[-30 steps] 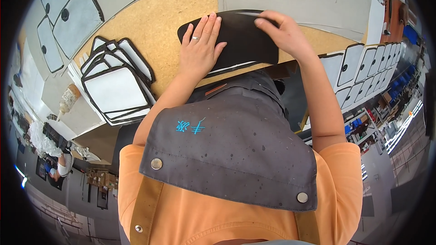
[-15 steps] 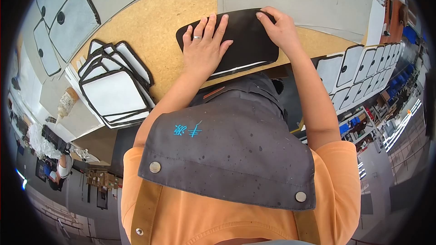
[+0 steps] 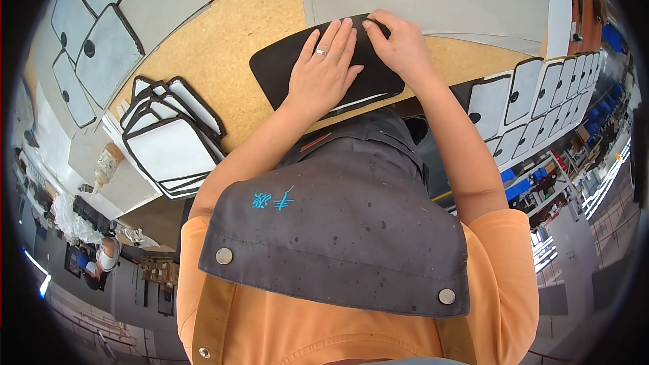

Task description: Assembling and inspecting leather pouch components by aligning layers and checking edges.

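Observation:
A black flap-shaped panel (image 3: 276, 69) with rounded corners lies at the near edge of the tan tabletop, a thin white strip showing along its near side. My left hand (image 3: 323, 71), a ring on one finger, rests flat on the middle of it with fingers stretched out. At the panel's far right edge, my right hand (image 3: 400, 46) pinches the border between thumb and curled fingers; the fingertips are partly hidden.
Left of the panel sits a pile of white pieces with black borders (image 3: 169, 149). A squeeze bottle (image 3: 108, 164) stands beyond it. Grey sheets (image 3: 419, 0) cover the far tabletop. Several black-edged pieces with round black dots (image 3: 524, 91) are laid out at right. Another person (image 3: 103, 260) is at far left.
My left hand has slid rightward over the panel toward my right hand, its fingers now closer together. My right hand keeps its pinch at the far edge. The whole view has shifted slightly.

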Demonstrator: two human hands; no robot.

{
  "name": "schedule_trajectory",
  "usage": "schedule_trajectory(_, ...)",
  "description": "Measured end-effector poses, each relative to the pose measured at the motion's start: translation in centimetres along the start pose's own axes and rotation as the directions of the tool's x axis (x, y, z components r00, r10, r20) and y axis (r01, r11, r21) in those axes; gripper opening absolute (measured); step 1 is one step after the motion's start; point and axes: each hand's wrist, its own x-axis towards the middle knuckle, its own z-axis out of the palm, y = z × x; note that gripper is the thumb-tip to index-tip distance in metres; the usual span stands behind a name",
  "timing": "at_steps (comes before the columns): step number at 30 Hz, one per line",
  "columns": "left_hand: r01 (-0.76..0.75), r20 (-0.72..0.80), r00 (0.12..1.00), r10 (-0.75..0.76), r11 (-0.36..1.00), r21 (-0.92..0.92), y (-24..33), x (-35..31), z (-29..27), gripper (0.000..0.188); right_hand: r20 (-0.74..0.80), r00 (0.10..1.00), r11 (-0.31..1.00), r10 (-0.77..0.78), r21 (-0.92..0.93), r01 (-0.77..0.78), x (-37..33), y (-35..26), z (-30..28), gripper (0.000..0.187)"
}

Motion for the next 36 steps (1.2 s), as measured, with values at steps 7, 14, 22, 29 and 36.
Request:
schedule_trajectory(7, -0.037, 0.006, 0.999, 0.037, 0.999, 0.022, -0.3, 0.4, 0.2, 0.053, 0.384, 0.912, 0.923, 0.142, 0.283, -0.262, 1.4, 1.6, -2.6, 0.022)
schedule_trajectory(14, -0.016, 0.060, 0.998, 0.013, 0.999, 0.052, 0.1, 0.7, -0.3, 0.053, 0.624, 0.755, 0.741, 0.204, 0.405, -0.535, -1.3, 4.2, -4.3, 0.025)
schedule_trajectory(22, 0.003, 0.030, 1.000, -0.008, 0.988, 0.153, 0.7, 1.7, -0.5, 0.054, 0.155, 0.952, 0.775, 0.265, 0.553, -0.306, -3.3, 4.2, 0.1, 0.028)
schedule_trajectory(29, -0.032, 0.029, 0.999, 0.026, 0.977, 0.212, 0.5, 2.3, -0.5, 0.056, 0.146, 0.956, 0.833, 0.255, 0.469, -0.294, -3.1, 3.9, 0.0, 0.027)
schedule_trajectory(36, -0.048, 0.035, 0.999, 0.040, 0.961, 0.274, 0.4, 2.7, -0.5, 0.056, 0.153, 0.953, 0.842, 0.263, 0.446, -0.304, -3.0, 3.6, -0.2, 0.029)
